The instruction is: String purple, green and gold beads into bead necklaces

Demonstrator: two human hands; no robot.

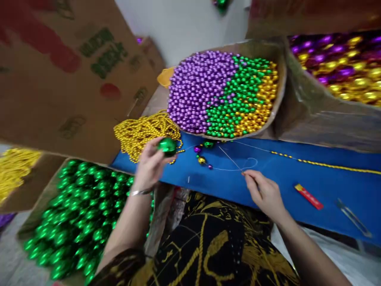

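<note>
While the left hand (150, 165) lifts a large green ball (167, 146) just above the near-left part of the blue table (297, 174), its fingers curl around the ball from below and behind, gripping it between thumb and fingertips. The right hand (264, 192) rests lower and to the right, at the near edge of the table, with thumb and forefinger pressed together on the end of a thin thread (235, 163); whether a needle sits in that pinch is too small to tell.

The thread runs from the right fingers up and to the left in a loose loop, then off to the far right, where it carries a line of small gold beads (327, 165). A few beads already lie on it between the hands: a purple one (197, 149), a green one (208, 144) and a gold one (201, 160). So the ball sits to the left of the pinched thread end and a little farther away, with these beads between; the thread's free length points roughly toward the ball, and the left hand is the nearer to it.

Behind, a tray (276, 107) holds purple, green and gold beads, with a heap of gold strands (143, 133) to its left. A box of green balls (80, 210) stands near left. A red lighter (308, 196) and snips (353, 216) lie at near right.
</note>
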